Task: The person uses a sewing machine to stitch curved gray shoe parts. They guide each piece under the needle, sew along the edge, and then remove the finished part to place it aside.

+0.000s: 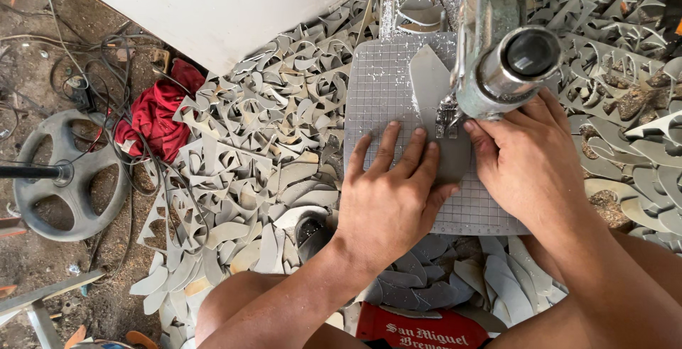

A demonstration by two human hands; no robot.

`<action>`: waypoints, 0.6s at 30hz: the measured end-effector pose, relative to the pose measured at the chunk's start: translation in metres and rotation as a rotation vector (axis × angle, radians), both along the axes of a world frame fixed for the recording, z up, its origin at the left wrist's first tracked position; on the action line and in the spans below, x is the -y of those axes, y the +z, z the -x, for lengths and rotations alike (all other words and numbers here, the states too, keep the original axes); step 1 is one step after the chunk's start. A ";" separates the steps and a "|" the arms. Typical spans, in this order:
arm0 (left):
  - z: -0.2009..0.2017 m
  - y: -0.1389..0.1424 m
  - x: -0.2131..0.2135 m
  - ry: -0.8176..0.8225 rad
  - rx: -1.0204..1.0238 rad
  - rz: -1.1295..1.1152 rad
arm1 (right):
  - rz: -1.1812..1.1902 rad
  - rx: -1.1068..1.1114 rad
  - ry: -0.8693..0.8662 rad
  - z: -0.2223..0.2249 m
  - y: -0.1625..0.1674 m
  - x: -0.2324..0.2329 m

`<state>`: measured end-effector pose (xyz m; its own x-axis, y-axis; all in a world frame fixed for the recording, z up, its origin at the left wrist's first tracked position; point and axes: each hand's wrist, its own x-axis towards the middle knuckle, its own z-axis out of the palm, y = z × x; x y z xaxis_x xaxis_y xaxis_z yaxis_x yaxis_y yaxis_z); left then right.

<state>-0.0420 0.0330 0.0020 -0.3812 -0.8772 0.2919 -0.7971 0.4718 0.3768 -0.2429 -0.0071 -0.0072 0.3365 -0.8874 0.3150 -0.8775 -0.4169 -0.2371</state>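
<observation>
Left hand (389, 196): flat, fingers spread, palm down on a grey sheet piece (435, 118); no closed grip, it presses only. Right hand (529, 161): fingers extended, tips against the piece's right edge, just beside the blade (447, 118); also open, pinning rather than clasping.

The piece lies on the gridded saw table (383, 79), long axis running away from the person, pointed end far, wider end under the left fingers. The blade meets it between the two hands, closer to the right fingertips. The machine head (508, 65) overhangs the right hand.

Around the table: a heap of grey offcuts (263, 157) on all sides. Further left, a red cloth (160, 115) and a grey wheel (67, 175) on the dirt floor.
</observation>
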 end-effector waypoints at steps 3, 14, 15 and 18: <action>0.004 0.001 -0.001 0.018 0.002 0.012 | 0.005 0.001 -0.014 0.000 0.001 0.000; 0.012 0.000 0.001 0.055 0.014 0.037 | 0.021 0.025 -0.013 0.002 -0.005 -0.001; 0.013 -0.001 0.001 0.058 0.015 0.038 | 0.021 0.022 -0.010 0.002 -0.003 -0.001; 0.011 -0.001 0.003 0.036 0.002 0.037 | -0.049 0.110 -0.007 -0.001 0.008 -0.010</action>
